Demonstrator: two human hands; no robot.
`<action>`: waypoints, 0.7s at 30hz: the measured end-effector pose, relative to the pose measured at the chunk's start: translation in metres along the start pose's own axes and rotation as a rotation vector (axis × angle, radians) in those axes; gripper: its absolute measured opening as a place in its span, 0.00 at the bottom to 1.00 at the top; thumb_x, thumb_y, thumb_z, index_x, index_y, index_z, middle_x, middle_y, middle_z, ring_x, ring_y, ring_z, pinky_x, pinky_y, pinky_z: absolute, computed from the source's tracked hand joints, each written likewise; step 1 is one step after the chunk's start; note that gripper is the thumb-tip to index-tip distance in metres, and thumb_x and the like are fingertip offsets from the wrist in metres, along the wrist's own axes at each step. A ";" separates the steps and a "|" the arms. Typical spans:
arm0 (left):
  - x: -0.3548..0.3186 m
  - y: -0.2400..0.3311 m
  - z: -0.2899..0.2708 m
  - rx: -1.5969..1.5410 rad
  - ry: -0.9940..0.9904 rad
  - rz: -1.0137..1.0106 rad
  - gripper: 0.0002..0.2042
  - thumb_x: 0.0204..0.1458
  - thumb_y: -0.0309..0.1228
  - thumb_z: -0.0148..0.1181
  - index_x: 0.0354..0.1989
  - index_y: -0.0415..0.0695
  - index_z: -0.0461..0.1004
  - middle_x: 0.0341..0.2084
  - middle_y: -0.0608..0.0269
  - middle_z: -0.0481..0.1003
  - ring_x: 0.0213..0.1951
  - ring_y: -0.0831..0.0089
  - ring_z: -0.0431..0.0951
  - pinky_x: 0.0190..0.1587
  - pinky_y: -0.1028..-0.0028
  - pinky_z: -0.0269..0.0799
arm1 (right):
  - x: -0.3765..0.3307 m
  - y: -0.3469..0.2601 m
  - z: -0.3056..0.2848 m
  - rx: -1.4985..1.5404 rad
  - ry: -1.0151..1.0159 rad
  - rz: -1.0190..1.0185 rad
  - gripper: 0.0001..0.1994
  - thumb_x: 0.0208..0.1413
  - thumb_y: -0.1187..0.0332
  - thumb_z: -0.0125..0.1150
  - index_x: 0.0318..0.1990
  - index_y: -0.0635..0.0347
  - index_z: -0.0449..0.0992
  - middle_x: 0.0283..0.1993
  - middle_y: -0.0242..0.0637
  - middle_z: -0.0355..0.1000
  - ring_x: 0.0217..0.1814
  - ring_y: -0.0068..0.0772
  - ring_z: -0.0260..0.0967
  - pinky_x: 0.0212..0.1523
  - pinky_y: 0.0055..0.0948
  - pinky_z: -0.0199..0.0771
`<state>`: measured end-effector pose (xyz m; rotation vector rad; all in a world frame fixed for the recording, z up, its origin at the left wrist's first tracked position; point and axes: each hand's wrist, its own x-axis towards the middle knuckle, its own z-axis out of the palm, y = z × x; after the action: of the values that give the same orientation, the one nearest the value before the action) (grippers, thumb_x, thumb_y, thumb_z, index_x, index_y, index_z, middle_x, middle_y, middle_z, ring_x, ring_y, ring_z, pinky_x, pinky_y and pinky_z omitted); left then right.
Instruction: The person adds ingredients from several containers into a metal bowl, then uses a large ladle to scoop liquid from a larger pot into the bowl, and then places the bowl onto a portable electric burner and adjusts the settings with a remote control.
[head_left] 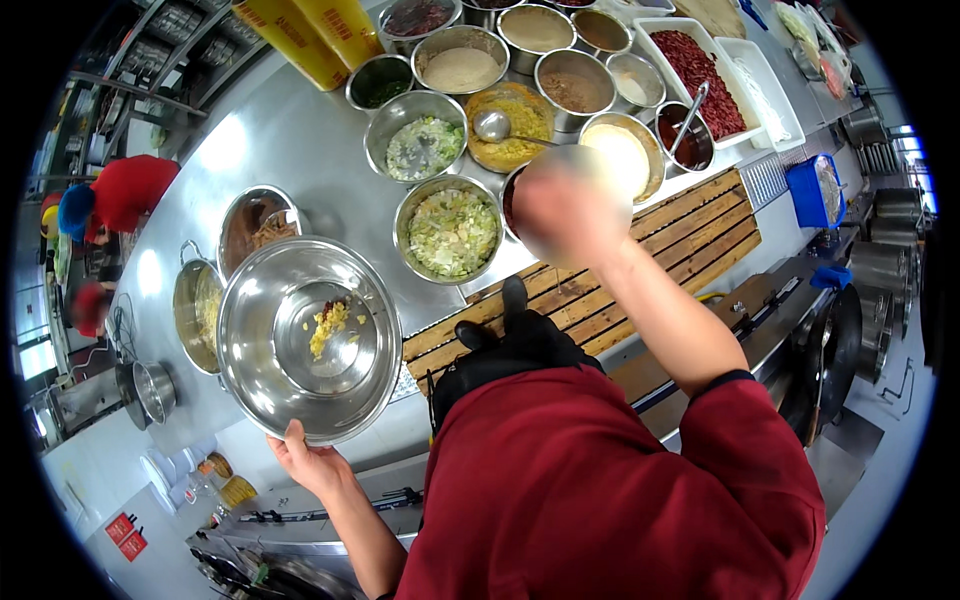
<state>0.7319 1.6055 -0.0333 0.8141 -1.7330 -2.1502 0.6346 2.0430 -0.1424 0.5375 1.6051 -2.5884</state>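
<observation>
my left fingers [294,438] grip the wide bowl [262,335] at the edge of the tabletop [350,210]; my right fingers [560,205] blur, grip unclear.

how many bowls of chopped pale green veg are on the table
2: the near bowl, right of the big steel bowl, and the far bowl, just behind the first. More may be hidden under the right hand.
</observation>
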 end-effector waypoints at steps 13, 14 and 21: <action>-0.016 -0.013 -0.009 -0.017 0.028 0.045 0.11 0.53 0.17 0.52 0.45 0.41 0.69 0.39 0.62 0.76 0.38 0.76 0.76 0.43 0.74 0.75 | 0.062 0.106 0.122 -1.813 -0.448 -0.189 0.24 0.51 0.75 0.56 0.58 0.46 0.71 0.63 0.48 0.59 0.66 0.58 0.56 0.57 0.47 0.70; -0.018 -0.011 -0.004 -0.047 0.025 0.034 0.10 0.54 0.17 0.53 0.44 0.41 0.68 0.38 0.63 0.75 0.37 0.77 0.76 0.41 0.75 0.75 | 0.066 0.109 0.122 -1.805 -0.452 -0.203 0.23 0.51 0.75 0.55 0.56 0.47 0.72 0.62 0.49 0.60 0.65 0.57 0.57 0.57 0.46 0.71; -0.019 -0.006 0.007 -0.063 -0.004 0.023 0.13 0.54 0.18 0.52 0.48 0.41 0.68 0.39 0.63 0.76 0.37 0.78 0.77 0.38 0.78 0.74 | 0.092 0.116 0.090 -1.362 -0.361 -0.058 0.13 0.49 0.79 0.57 0.44 0.60 0.75 0.43 0.45 0.71 0.45 0.39 0.72 0.41 0.35 0.76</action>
<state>0.7438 1.6230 -0.0335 0.7695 -1.6596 -2.1811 0.5504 1.9234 -0.2349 -0.1002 2.5825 -0.9601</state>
